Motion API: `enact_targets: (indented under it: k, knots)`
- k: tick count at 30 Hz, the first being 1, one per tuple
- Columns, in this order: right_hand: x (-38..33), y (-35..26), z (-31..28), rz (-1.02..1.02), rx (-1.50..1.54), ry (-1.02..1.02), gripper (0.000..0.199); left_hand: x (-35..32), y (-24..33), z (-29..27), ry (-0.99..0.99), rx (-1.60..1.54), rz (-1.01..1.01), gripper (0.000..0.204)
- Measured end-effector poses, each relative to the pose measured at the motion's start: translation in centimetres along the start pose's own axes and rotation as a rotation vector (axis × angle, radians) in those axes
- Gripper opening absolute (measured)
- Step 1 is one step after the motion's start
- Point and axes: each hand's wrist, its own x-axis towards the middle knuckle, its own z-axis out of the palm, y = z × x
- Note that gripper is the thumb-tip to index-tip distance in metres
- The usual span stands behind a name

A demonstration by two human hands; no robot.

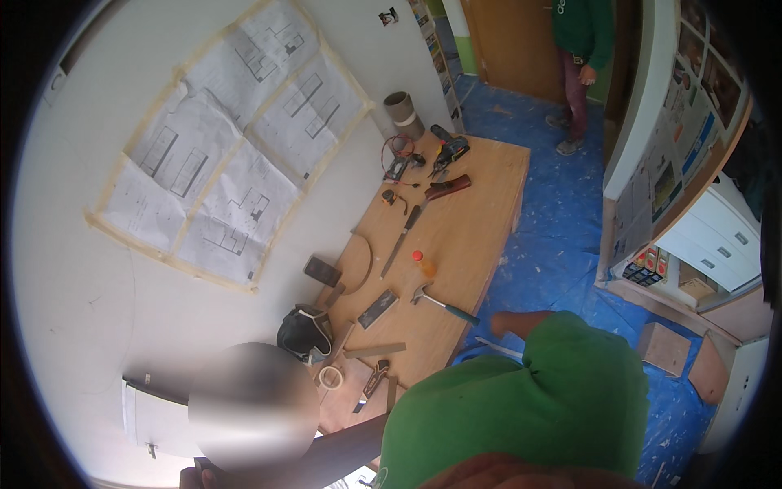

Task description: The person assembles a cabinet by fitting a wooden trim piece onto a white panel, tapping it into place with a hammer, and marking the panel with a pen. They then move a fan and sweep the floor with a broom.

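Observation:
At the lower left edge, my left hand [198, 475] has its fingers around the end of a dark brown board [346, 447], which slants up towards my green shirt. A blurred round patch hides part of the board and what lies beyond it. My right hand [507, 324] is off the table's right edge, beside a thin pale strip [501, 350]; its fingers do not show clearly. Closest to it on the wooden table [440, 350] lies a hammer [444, 305]. A dark flat block [379, 308] and a small bottle [423, 263] with a red cap are farther left.
A roll of tape [331, 377], wood strips [375, 350], a phone [322, 270] and a black cap-like item [305, 332] lie along the wall. A cordless drill [450, 148] sits at the far end. Beyond, another person [582, 41] stands on blue sheeting [554, 204]. Cabinets [709, 236] flank the right.

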Motion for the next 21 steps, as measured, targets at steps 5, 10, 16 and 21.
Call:
enact_targets:
  k: [5, 10, 16, 21]
  knots:
    - [-1.0, -0.5, 0.5, 0.023, 0.079, -0.001, 0.031, -1.3, -0.2, 1.3, 0.037, -0.047, -0.147, 0.032]
    - [-3.0, -1.9, -3.7, -0.095, -0.136, -0.134, 0.033, -1.0, -0.8, 2.1, 0.096, -0.05, -0.128, 0.03]
    - [-3.5, -3.4, -5.1, -0.099, -0.171, -0.086, 0.02, -0.8, -0.5, 2.4, 0.213, 0.027, 0.017, 0.037]
    - [-5.3, -1.9, -5.0, -0.121, 0.013, -0.021, 0.016, -1.7, -2.4, 3.4, 0.302, -0.081, -0.084, 0.017]
